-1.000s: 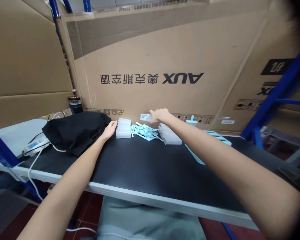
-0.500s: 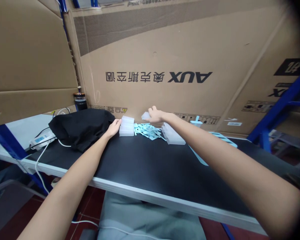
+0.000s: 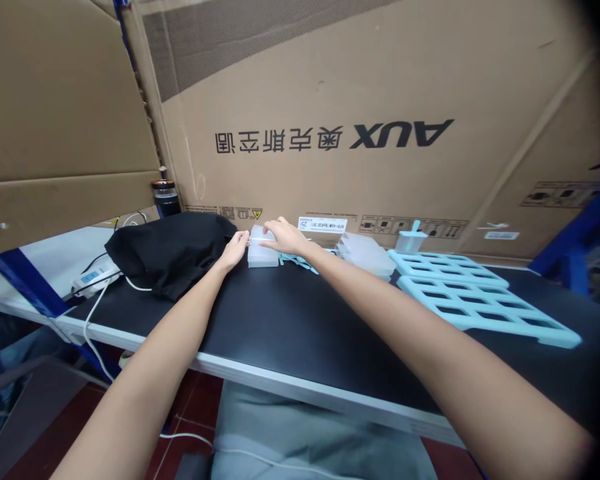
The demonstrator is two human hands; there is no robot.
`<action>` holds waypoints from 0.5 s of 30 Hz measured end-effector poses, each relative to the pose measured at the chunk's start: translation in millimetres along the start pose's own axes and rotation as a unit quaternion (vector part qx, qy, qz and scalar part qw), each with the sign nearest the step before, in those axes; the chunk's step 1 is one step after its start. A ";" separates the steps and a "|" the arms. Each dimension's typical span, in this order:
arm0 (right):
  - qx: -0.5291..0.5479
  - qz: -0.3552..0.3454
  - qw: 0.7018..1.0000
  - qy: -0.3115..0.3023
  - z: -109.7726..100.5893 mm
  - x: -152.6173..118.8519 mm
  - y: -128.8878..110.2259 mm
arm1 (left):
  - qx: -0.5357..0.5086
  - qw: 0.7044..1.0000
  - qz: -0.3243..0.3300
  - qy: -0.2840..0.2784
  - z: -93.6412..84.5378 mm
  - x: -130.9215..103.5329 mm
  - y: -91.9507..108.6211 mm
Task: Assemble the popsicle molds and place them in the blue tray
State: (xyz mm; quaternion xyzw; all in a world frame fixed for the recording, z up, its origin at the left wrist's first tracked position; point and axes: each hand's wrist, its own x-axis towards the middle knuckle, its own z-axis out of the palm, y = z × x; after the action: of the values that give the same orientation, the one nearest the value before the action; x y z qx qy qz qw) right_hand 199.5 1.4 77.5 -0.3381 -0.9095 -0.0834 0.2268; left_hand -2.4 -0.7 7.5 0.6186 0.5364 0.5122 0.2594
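Note:
My left hand (image 3: pixel 235 251) has its fingers closed at the left edge of a small group of translucent popsicle moulds (image 3: pixel 263 259). From the right, my right hand (image 3: pixel 285 237) grips a clear mould at the top of that group, thumb and fingers around its side. Light-blue popsicle sticks (image 3: pixel 300 261) lie beside the group, partly hidden under my right hand and forearm. Farther right, another pile of translucent moulds (image 3: pixel 365 255) rests on the black tabletop. A mould with a light-blue stick (image 3: pixel 411 239) stands upright behind the light-blue slotted racks (image 3: pixel 460 283).
A black cloth bundle (image 3: pixel 170 253) lies left of my hands, with a dark jar (image 3: pixel 165 199) behind it. Near the left edge are a white power strip (image 3: pixel 95 277) and cables. A large cardboard panel (image 3: pixel 290 173) stands along the back.
My right hand has moved left with a mould to the group by my left hand. My view has shifted right, showing more of the light-blue racks.

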 end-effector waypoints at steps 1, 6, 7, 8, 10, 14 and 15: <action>-0.008 0.005 1.000 0.005 3.8 -0.9 0.3 | -0.005 1.000 -0.001 -0.003 -0.1 -0.1 0.0; -0.035 0.038 0.996 0.070 -12.6 -9.9 13.3 | -0.010 1.000 -0.006 -0.002 -0.6 -0.4 0.3; -0.043 0.055 0.993 0.099 -24.0 -14.3 21.8 | -0.008 1.000 -0.008 0.001 -0.7 -0.3 0.0; -0.053 0.082 0.986 0.134 -37.2 -20.4 33.1 | -0.006 1.000 -0.010 0.003 -0.8 0.0 -0.4; -0.075 0.155 0.964 0.201 -65.8 -39.5 62.8 | -0.005 1.000 -0.013 0.007 -0.9 0.5 -1.1; -0.119 0.346 0.880 0.303 -107.6 -106.4 131.7 | -0.012 1.000 -0.018 0.020 -0.7 0.2 -1.0; -0.120 0.393 0.859 0.307 -111.7 -126.5 146.6 | -0.013 0.999 -0.019 0.024 -0.7 -0.2 -0.6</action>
State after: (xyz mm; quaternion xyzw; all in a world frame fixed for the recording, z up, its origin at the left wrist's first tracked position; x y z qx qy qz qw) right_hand 419.6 5.3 116.6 -0.6489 -0.5688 -0.1951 0.4662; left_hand -3.3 -0.9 7.1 0.5926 0.5474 0.5288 0.2639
